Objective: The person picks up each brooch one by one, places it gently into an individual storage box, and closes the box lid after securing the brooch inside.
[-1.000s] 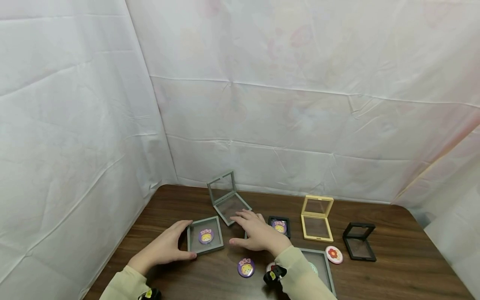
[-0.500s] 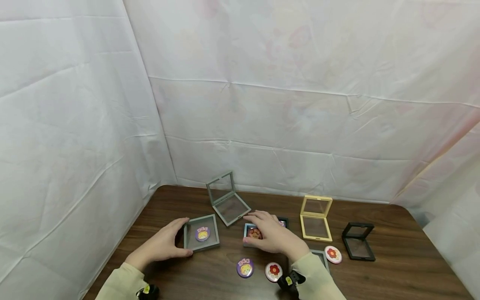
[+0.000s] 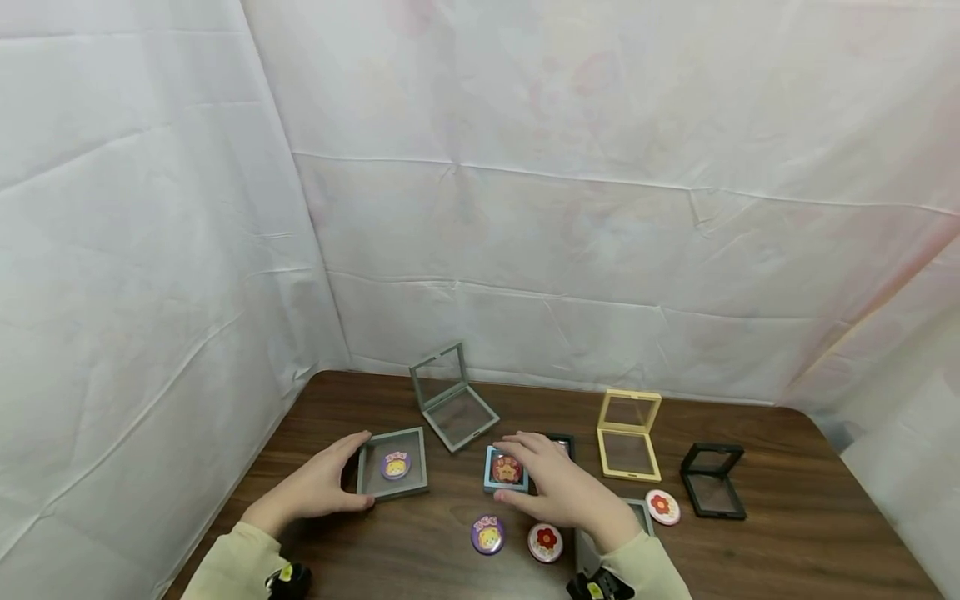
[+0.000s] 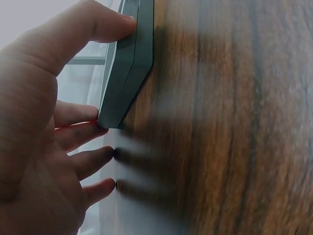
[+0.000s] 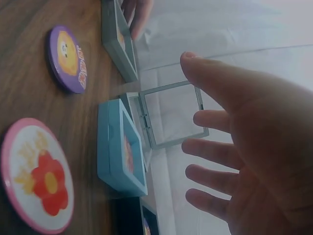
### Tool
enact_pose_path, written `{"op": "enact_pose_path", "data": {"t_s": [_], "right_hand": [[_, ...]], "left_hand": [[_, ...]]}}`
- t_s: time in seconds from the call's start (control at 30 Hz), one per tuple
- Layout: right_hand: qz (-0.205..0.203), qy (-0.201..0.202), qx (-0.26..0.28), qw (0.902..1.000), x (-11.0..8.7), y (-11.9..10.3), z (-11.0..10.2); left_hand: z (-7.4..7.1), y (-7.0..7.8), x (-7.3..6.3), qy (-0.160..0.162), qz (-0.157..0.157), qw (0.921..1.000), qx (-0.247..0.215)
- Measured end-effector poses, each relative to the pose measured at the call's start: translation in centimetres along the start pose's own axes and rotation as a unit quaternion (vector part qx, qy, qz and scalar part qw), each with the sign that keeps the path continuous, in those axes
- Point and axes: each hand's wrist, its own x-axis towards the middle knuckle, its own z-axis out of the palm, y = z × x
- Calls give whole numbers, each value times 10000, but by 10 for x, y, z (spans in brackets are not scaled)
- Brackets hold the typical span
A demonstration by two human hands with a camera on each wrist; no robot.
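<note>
My left hand (image 3: 318, 482) holds a closed grey-green square display frame (image 3: 415, 471) between thumb and fingertips at the left of the table. Inside that frame sits a purple cartoon badge (image 3: 395, 465). In the left wrist view the thumb (image 4: 115, 25) presses one side of the frame. My right hand (image 3: 564, 492) hovers with spread fingers beside a small light-blue frame (image 5: 115, 152) that contains a red-brown bear badge (image 3: 507, 468). The right wrist view has a gap between those fingers and the blue frame. Behind the hand, a black frame (image 3: 570, 444) is partly hidden.
Open grey-green (image 3: 459, 417), yellow (image 3: 628, 432) and black (image 3: 712, 486) frames stand farther back and to the right. A purple badge (image 3: 487, 534) and two flower badges, one in front (image 3: 545, 542) and one at right (image 3: 663, 507), lie loose. Another grey frame (image 3: 639, 510) sits under the right forearm.
The left hand has slid its frame slightly left. My right hand has drawn back to the right, so the blue frame and a flower badge have come into sight.
</note>
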Motion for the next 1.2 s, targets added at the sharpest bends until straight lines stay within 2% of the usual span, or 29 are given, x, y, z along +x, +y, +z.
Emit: {"op": "enact_pose_path", "data": {"t_s": [0.2, 0.37, 0.57, 0.67, 0.83, 1.03, 1.2], "right_hand": [[-23, 208, -207, 9996, -11, -5, 5], [-197, 436, -534, 9974, -20, -3, 14], [-150, 488, -637, 9967, -28, -2, 24], [-150, 468, -573, 9972, -28, -3, 27], [-261, 509, -555, 9968, -27, -5, 31], [-180, 503, -643, 9965, -27, -7, 32], [-122, 430, -538, 9975, -27, -8, 35]], "left_hand": [[-1, -6, -1, -27, 4, 10000, -31], [-1, -6, 0, -21, -54, 10000, -23], [-2, 1, 3, 307, -132, 9994, 77], [0, 4, 7, 484, -296, 9984, 42], [4, 10, 19, 801, -573, 9951, -110], [11, 19, 44, 1202, -847, 9876, -553], [14, 31, 65, 1493, -890, 9796, -1009]]}}
